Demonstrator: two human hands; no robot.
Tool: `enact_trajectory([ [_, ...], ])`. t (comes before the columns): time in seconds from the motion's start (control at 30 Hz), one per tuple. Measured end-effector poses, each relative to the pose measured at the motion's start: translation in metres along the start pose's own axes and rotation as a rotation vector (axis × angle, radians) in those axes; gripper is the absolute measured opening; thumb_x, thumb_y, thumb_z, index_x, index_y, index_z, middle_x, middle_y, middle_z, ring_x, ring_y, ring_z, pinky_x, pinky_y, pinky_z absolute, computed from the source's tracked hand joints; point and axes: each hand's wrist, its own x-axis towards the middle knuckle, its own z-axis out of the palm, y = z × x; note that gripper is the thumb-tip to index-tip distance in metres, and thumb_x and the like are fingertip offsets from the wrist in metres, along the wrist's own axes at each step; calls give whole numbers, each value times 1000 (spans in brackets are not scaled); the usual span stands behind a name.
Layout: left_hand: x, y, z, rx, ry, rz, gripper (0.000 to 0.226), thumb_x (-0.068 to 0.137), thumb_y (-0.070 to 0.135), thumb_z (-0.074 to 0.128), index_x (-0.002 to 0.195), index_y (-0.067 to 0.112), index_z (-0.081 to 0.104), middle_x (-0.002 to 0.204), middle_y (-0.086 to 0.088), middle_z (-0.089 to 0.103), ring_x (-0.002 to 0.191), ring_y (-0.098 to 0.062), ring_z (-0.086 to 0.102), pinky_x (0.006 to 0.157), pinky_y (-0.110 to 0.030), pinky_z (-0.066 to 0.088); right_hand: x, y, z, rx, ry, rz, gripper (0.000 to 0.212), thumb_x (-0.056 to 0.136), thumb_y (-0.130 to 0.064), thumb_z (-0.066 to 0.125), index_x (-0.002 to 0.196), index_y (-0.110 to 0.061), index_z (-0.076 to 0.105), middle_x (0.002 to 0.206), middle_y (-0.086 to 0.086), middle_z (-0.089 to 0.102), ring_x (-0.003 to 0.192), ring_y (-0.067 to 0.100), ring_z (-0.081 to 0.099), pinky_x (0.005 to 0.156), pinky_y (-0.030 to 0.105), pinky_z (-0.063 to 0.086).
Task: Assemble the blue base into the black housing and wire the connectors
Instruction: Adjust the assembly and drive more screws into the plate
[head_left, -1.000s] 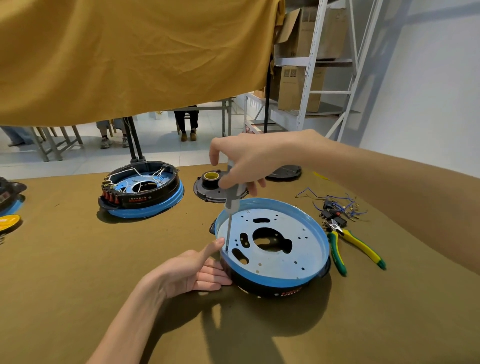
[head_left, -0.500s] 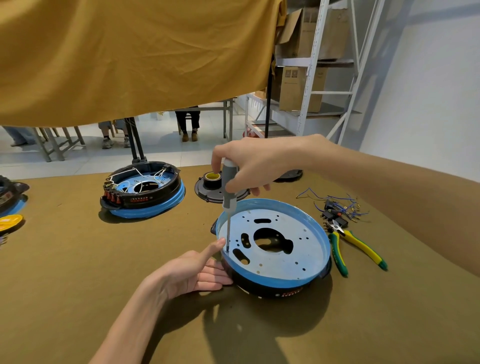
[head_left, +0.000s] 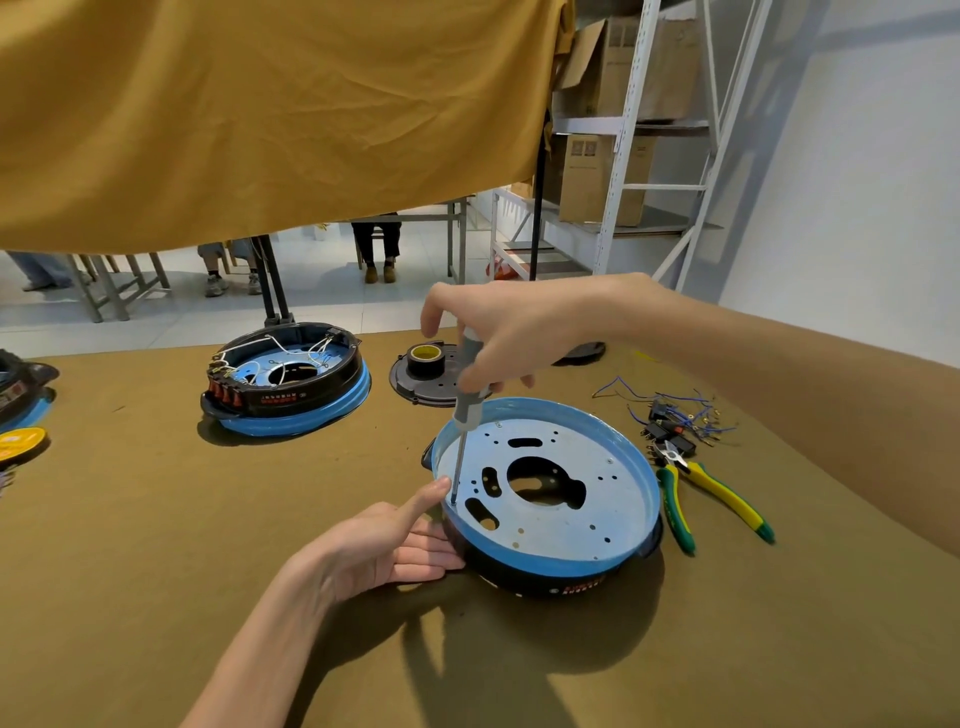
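Olive-brown surface (head_left: 156, 597) beneath a hanging ochre cloth (head_left: 260, 114); shelving with cartons (head_left: 597, 176) behind. The legs of seated persons show below the cloth; their upper bodies are hidden. At the left edge, a further unit and a yellow disc (head_left: 21, 441) are cut off. Centre right: blue base (head_left: 613, 519) seated in the black housing (head_left: 519, 574), of which only a low band shows; its red lettering is illegible. The right hand (head_left: 519, 332), its grip curled round a grey screwdriver (head_left: 470, 384), holds it nearly upright, tip at the base's left inner edge; any screw there is too small to make out. The left hand (head_left: 384, 545) rests against the housing's left wall, fingers straight, thumb just beside the shaft. Near right: pliers (head_left: 717, 493) and loose wired connectors (head_left: 675, 421). Behind: a second assembled unit (head_left: 291, 384) and a tape roll (head_left: 425, 356) on a black plate.
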Motion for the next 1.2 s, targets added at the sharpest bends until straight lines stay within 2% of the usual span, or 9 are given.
enact_trajectory([
  [0.1,-1,1,-1,-27,-6,-18,102,63,75,72,127,-3,59,109,-18,77,103,-26,76,84,-34,63,2,3,6,-105,91,17,35,103,-41,54,124,-14,46,77,7,74,53,19,72,42,25,54],
  [0.2,0,-2,0,-32,-1,-7,102,62,75,74,126,-2,60,109,-17,77,102,-26,76,82,-33,63,0,6,4,-9,22,11,42,98,-32,65,130,-23,39,90,7,71,61,18,71,46,22,54],
  [0.33,-1,-4,3,-34,27,6,103,58,75,74,125,-2,61,106,-16,78,100,-25,77,80,-34,64,-1,4,6,-55,82,11,34,101,-39,57,124,-16,45,75,5,72,50,17,70,42,22,52],
  [0.6,-1,-6,5,-79,37,-1,99,58,72,76,123,0,62,106,-16,78,99,-26,77,75,-38,64,1,-3,7,-66,58,21,35,103,-40,54,124,-13,46,76,7,73,52,20,70,42,21,50],
  [0.7,0,-7,4,-77,38,0,100,57,74,77,122,-1,62,106,-17,78,99,-27,77,76,-35,64,1,-3,5,-15,8,3,43,99,-34,62,131,-21,37,91,9,71,71,25,74,47,22,54],
  [0.83,1,-7,4,-92,51,9,101,57,73,78,122,-3,62,105,-19,78,98,-27,77,77,-33,64,4,-4,8,-69,85,11,37,103,-46,53,122,-17,42,75,7,73,51,18,69,43,23,52],
  [1.0,3,-7,5,-101,56,18,103,54,72,79,121,-4,62,104,-19,78,97,-28,77,81,-35,64,2,-6,2,26,-18,-13,47,94,-27,68,128,-25,36,88,10,73,64,23,72,51,26,58],
  [1.13,2,-6,6,-94,55,19,103,53,72,77,121,-4,62,104,-19,78,97,-28,77,82,-35,64,4,-8,6,-119,93,-13,39,101,-50,53,120,-18,44,86,5,74,52,17,71,47,28,58],
  [1.2,2,-6,6,-99,52,21,102,54,72,77,121,-4,62,104,-19,78,97,-28,77,82,-35,64,3,-8,3,-67,27,-11,42,98,-43,62,128,-21,41,91,5,74,62,20,73,49,27,58],
])
